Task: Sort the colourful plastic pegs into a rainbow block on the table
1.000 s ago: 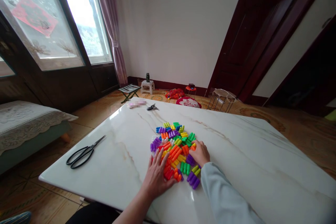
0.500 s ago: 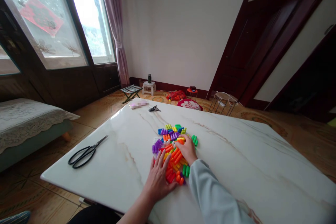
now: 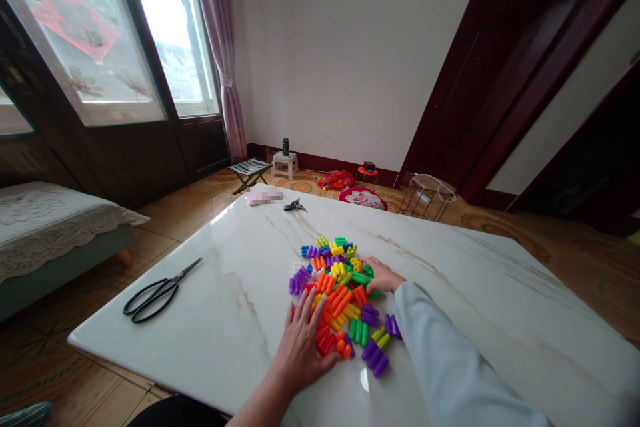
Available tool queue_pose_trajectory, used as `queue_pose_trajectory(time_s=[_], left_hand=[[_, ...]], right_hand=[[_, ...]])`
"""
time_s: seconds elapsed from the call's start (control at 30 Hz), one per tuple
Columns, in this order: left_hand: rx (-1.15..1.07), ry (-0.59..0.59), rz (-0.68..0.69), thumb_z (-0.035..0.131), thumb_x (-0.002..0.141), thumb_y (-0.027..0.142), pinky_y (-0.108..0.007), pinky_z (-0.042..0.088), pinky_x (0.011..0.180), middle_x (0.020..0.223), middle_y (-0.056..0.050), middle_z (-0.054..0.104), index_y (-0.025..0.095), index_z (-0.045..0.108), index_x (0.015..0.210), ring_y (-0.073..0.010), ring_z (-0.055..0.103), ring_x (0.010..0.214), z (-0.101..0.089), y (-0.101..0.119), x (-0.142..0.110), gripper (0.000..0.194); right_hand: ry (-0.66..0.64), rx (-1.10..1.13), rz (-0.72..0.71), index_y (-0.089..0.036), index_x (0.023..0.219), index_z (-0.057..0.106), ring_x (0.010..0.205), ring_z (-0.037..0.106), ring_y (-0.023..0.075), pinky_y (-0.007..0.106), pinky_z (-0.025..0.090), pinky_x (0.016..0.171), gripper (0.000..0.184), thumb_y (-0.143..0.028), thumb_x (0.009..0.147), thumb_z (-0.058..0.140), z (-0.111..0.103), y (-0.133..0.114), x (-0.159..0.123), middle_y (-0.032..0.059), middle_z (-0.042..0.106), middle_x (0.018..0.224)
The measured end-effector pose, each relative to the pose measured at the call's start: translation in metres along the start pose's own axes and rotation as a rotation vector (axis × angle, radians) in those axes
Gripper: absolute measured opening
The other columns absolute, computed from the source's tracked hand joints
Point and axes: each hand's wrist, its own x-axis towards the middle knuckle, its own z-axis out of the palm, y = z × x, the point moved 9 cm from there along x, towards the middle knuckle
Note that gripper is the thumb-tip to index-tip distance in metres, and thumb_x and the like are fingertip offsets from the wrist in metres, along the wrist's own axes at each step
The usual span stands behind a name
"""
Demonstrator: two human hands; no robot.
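Observation:
A heap of small plastic toy blocks, each like several short rods joined side by side, lies on the white marble-patterned table. They are orange, red, yellow, green, purple and blue. My left hand lies with fingers spread over the heap's near left side, resting on red and orange blocks. At the heap's right edge, my right hand has its fingers and thumb around a green block; the fingertips are partly hidden. Purple blocks sit closest to me, below the right hand.
Black-handled scissors lie at the table's left. Pliers-like cutters and a blurred pinkish packet rest near the far edge. Beyond stand a folding stool, a white stool and a wire-legged stool.
My right hand went from the heap's right edge to over its middle, then back right to the green blocks. Yellow blocks now show on top. My left hand stayed on the heap.

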Motion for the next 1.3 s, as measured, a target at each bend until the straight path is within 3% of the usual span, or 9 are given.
queue_pose_trajectory(time_s=[0.07, 0.23, 0.43, 0.53, 0.77, 0.9, 1.0, 1.13, 1.3], left_hand=[[-0.003, -0.007, 0.000, 0.061, 0.073, 0.058, -0.056, 0.022, 0.111, 0.155, -0.012, 0.020, 0.023, 0.023, 0.148, -0.0363, 0.020, 0.141, 0.000, 0.000, 0.000, 0.091], [-0.006, -0.013, -0.007, 0.060, 0.073, 0.059, -0.056, 0.022, 0.111, 0.155, -0.011, 0.020, 0.023, 0.022, 0.148, -0.0354, 0.018, 0.141, 0.001, -0.002, -0.001, 0.091], [0.006, 0.009, 0.014, 0.063, 0.072, 0.058, -0.057, 0.021, 0.111, 0.155, -0.012, 0.022, 0.023, 0.023, 0.148, -0.0365, 0.020, 0.140, 0.002, -0.001, -0.001, 0.093], [0.000, 0.004, 0.021, 0.062, 0.073, 0.057, -0.057, 0.021, 0.111, 0.154, -0.012, 0.024, 0.023, 0.023, 0.148, -0.0362, 0.021, 0.140, 0.002, 0.000, -0.001, 0.091], [-0.011, -0.002, 0.001, 0.063, 0.072, 0.055, -0.058, 0.021, 0.111, 0.155, -0.012, 0.021, 0.024, 0.023, 0.148, -0.0377, 0.020, 0.140, 0.001, 0.000, 0.000, 0.091], [-0.018, -0.031, -0.015, 0.063, 0.071, 0.055, -0.059, 0.022, 0.110, 0.156, -0.010, 0.018, 0.025, 0.020, 0.149, -0.0376, 0.018, 0.141, 0.004, -0.002, 0.000, 0.094], [-0.014, -0.036, -0.015, 0.065, 0.069, 0.053, -0.060, 0.023, 0.110, 0.156, -0.009, 0.018, 0.026, 0.019, 0.149, -0.0380, 0.018, 0.141, 0.004, -0.003, -0.001, 0.097], [-0.005, -0.044, -0.006, 0.065, 0.070, 0.051, -0.060, 0.022, 0.111, 0.156, -0.008, 0.017, 0.026, 0.020, 0.149, -0.0376, 0.019, 0.141, 0.004, -0.002, -0.001, 0.094], [-0.013, -0.035, -0.017, 0.064, 0.070, 0.052, -0.060, 0.023, 0.111, 0.156, -0.009, 0.018, 0.026, 0.021, 0.149, -0.0378, 0.019, 0.141, 0.003, -0.002, 0.000, 0.094]], right_hand=[[-0.011, -0.013, 0.039, -0.026, 0.104, 0.068, 0.102, 0.054, 0.0275, 0.034, 0.042, 0.087, 0.072, -0.004, 0.035, 0.073, 0.006, 0.006, -0.004, 0.0042, 0.056, 0.117], [0.087, -0.020, 0.146, -0.021, 0.086, 0.070, 0.096, 0.052, 0.0259, 0.036, 0.039, 0.089, 0.037, -0.008, 0.053, 0.065, 0.012, 0.014, -0.022, 0.0090, 0.055, 0.105], [0.264, 0.126, 0.185, -0.019, 0.090, 0.069, 0.092, 0.055, 0.0224, 0.033, 0.044, 0.088, 0.028, -0.018, 0.063, 0.062, -0.003, 0.017, -0.036, 0.0072, 0.058, 0.095], [0.318, 0.223, 0.118, -0.017, 0.100, 0.067, 0.097, 0.056, 0.0218, 0.032, 0.046, 0.088, 0.034, -0.024, 0.068, 0.058, -0.008, -0.001, -0.035, 0.0089, 0.059, 0.105], [0.162, 0.265, -0.141, -0.021, 0.098, 0.070, 0.090, 0.058, 0.0175, 0.026, 0.047, 0.083, 0.027, -0.028, 0.076, 0.057, 0.000, -0.066, -0.002, 0.0040, 0.063, 0.104], [0.180, 0.168, -0.112, -0.022, 0.106, 0.068, 0.105, 0.050, 0.0218, 0.031, 0.036, 0.096, 0.041, -0.012, 0.067, 0.059, -0.005, -0.060, 0.028, 0.0061, 0.059, 0.113], [0.123, 0.131, -0.104, -0.027, 0.106, 0.068, 0.107, 0.048, 0.0220, 0.030, 0.033, 0.096, 0.054, -0.004, 0.058, 0.063, 0.007, -0.054, 0.044, 0.0048, 0.058, 0.115], [0.097, 0.147, -0.070, -0.025, 0.087, 0.071, 0.093, 0.053, 0.0188, 0.031, 0.034, 0.093, 0.035, -0.005, 0.059, 0.065, 0.023, -0.046, 0.051, 0.0020, 0.060, 0.090], [0.201, 0.284, 0.015, -0.020, 0.082, 0.066, 0.083, 0.057, 0.0179, 0.030, 0.044, 0.083, 0.020, -0.012, 0.065, 0.060, 0.016, -0.032, 0.044, 0.0010, 0.059, 0.078]])
